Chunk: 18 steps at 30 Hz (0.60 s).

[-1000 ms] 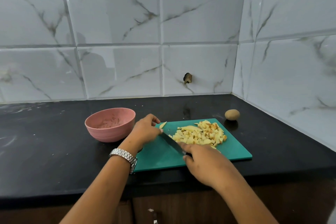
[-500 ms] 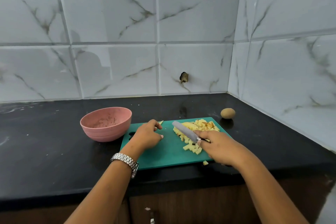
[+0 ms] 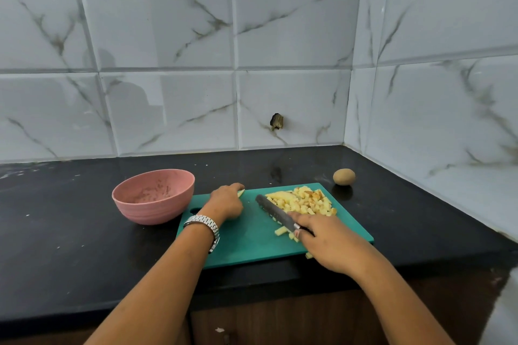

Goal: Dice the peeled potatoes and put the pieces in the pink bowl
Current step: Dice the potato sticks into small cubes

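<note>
A heap of yellow diced potato point(image 3: 304, 202) lies on the far right part of the green cutting board point(image 3: 252, 241). My right hand point(image 3: 328, 244) is shut on a knife point(image 3: 276, 213) whose blade lies flat against the left side of the heap. A few loose dice point(image 3: 283, 231) lie by the blade near my fingers, and one point(image 3: 309, 255) is at the board's front edge. My left hand point(image 3: 227, 202) rests on the board's far left, fingers curled beside a small potato piece point(image 3: 241, 192). The pink bowl point(image 3: 153, 195) stands left of the board with only residue inside.
A whole unpeeled potato point(image 3: 344, 176) sits on the black counter point(image 3: 70, 232) behind the board's right corner. Tiled walls close the back and the right side. A silver watch point(image 3: 204, 225) is on my left wrist. The counter's front edge runs just below the board.
The knife has swung from the board's middle to the left side of the heap, now pointing away from me. A few dice have spread toward the front. My left hand stayed put.
</note>
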### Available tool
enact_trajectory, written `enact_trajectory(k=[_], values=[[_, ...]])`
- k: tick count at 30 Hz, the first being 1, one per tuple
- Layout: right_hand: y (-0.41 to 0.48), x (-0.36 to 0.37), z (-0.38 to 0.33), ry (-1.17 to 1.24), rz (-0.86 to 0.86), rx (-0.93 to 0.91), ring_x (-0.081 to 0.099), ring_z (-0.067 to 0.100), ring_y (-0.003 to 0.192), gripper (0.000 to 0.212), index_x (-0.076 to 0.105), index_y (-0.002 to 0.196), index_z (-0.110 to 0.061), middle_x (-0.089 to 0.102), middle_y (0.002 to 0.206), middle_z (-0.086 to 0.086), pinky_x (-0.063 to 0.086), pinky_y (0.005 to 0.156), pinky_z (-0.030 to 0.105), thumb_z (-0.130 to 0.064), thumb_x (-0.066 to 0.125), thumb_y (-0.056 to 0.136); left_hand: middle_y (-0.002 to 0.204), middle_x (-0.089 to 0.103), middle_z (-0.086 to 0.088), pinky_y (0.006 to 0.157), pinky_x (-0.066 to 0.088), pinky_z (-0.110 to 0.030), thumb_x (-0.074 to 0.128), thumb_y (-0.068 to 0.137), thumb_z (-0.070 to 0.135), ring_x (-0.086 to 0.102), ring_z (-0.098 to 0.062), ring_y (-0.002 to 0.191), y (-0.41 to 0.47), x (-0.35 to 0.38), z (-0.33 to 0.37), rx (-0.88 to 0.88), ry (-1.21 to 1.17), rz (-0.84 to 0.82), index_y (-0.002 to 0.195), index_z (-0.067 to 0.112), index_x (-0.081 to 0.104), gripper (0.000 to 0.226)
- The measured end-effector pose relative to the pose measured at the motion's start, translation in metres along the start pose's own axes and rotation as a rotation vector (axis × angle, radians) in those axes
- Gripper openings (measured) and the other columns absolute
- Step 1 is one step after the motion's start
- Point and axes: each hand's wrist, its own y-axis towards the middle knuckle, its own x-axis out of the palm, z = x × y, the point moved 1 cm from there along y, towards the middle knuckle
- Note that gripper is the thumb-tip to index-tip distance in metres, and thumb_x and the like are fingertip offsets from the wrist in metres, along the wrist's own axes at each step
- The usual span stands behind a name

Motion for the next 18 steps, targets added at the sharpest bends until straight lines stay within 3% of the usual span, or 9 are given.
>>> enact_trajectory(k=[4, 7, 9, 11, 13, 18], values=[[-0.002, 0.006, 0.003, 0.014, -0.028, -0.032, 0.052, 0.002, 0.074, 0.045, 0.036, 0.150, -0.039, 0.053, 0.137, -0.011, 0.036, 0.057, 0.017, -0.033, 0.041, 0.105, 0.144, 0.046, -0.005, 0.111, 0.035, -0.039, 0.044, 0.096, 0.012, 0.042, -0.027, 0.131, 0.006, 0.002, -0.001, 0.012, 0.057, -0.007, 0.139, 0.024, 0.047, 0.045], [0.001, 0.000, 0.007, -0.009, 0.016, -0.002, 0.054, 0.003, 0.077, 0.046, 0.034, 0.151, -0.039, 0.054, 0.135, -0.010, 0.040, 0.059, 0.018, -0.032, 0.040, 0.106, 0.138, 0.052, -0.004, 0.107, 0.040, -0.037, 0.046, 0.095, 0.009, 0.049, -0.025, 0.125, 0.004, 0.001, -0.001, 0.034, 0.018, 0.027, 0.130, 0.025, 0.058, 0.040], [0.000, -0.004, 0.008, 0.021, 0.025, -0.024, 0.057, 0.004, 0.089, 0.046, 0.033, 0.151, -0.038, 0.055, 0.135, -0.011, 0.048, 0.070, 0.020, -0.033, 0.040, 0.106, 0.133, 0.056, -0.003, 0.102, 0.044, -0.033, 0.047, 0.094, 0.008, 0.054, -0.022, 0.118, 0.001, 0.000, -0.002, 0.058, -0.009, 0.051, 0.118, 0.027, 0.066, 0.035], [0.000, -0.010, 0.008, 0.106, 0.052, -0.053, 0.057, 0.005, 0.088, 0.045, 0.035, 0.150, -0.038, 0.060, 0.117, -0.016, 0.048, 0.072, 0.019, -0.032, 0.039, 0.106, 0.126, 0.059, -0.001, 0.097, 0.046, -0.029, 0.050, 0.093, 0.008, 0.057, -0.018, 0.111, -0.003, -0.003, -0.001, 0.089, -0.036, 0.055, 0.104, 0.029, 0.069, 0.031], [0.003, -0.016, 0.010, 0.203, 0.110, -0.042, 0.051, 0.003, 0.068, 0.044, 0.036, 0.149, -0.039, 0.051, 0.085, -0.019, 0.039, 0.057, 0.016, -0.032, 0.040, 0.106, 0.118, 0.063, 0.000, 0.094, 0.047, -0.029, 0.052, 0.091, 0.010, 0.058, -0.016, 0.104, -0.005, -0.008, 0.003, 0.105, -0.077, 0.058, 0.095, 0.031, 0.068, 0.026], [0.010, -0.015, 0.024, 0.448, 0.252, 0.006, 0.046, 0.006, 0.055, 0.044, 0.039, 0.146, -0.044, 0.055, 0.075, -0.007, 0.039, 0.050, 0.021, -0.032, 0.046, 0.104, 0.120, 0.064, 0.002, 0.100, 0.046, -0.032, 0.055, 0.094, 0.017, 0.058, -0.015, 0.109, 0.011, -0.014, 0.035, 0.199, -0.096, 0.060, 0.108, 0.028, 0.068, 0.021]])
